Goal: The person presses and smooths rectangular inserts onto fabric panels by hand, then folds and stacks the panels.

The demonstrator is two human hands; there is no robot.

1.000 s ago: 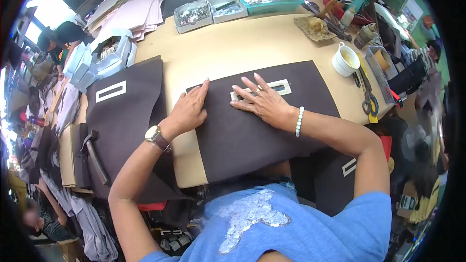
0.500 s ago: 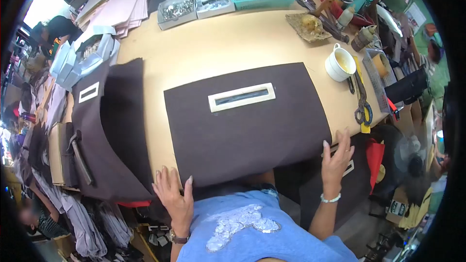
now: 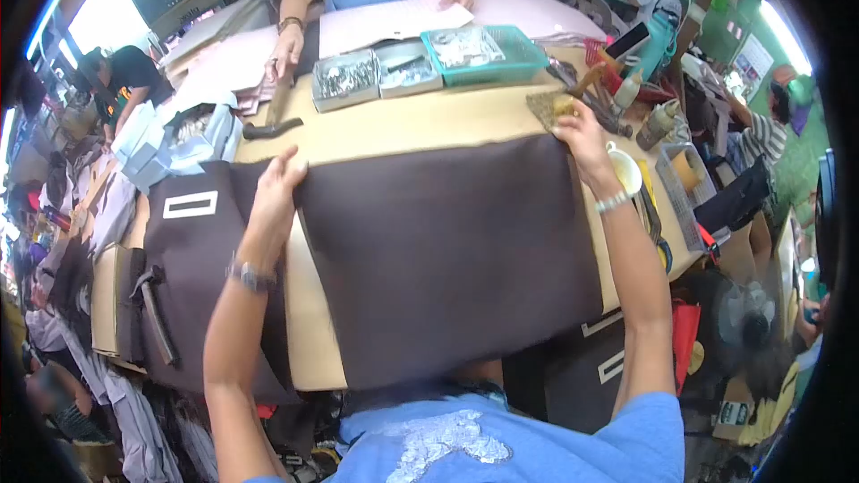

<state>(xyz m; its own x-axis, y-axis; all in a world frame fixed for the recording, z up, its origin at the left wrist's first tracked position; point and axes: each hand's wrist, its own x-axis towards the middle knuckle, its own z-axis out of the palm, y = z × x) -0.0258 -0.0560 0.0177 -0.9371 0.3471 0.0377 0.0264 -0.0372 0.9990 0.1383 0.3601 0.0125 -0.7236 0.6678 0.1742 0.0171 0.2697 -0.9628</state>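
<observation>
one dark sheet is spreading over the table, its long axis running side to side between the left hand and the right hand; both are gripping its far corners, so it is reaching from them back toward the body, neither hand being clearly nearer.
</observation>
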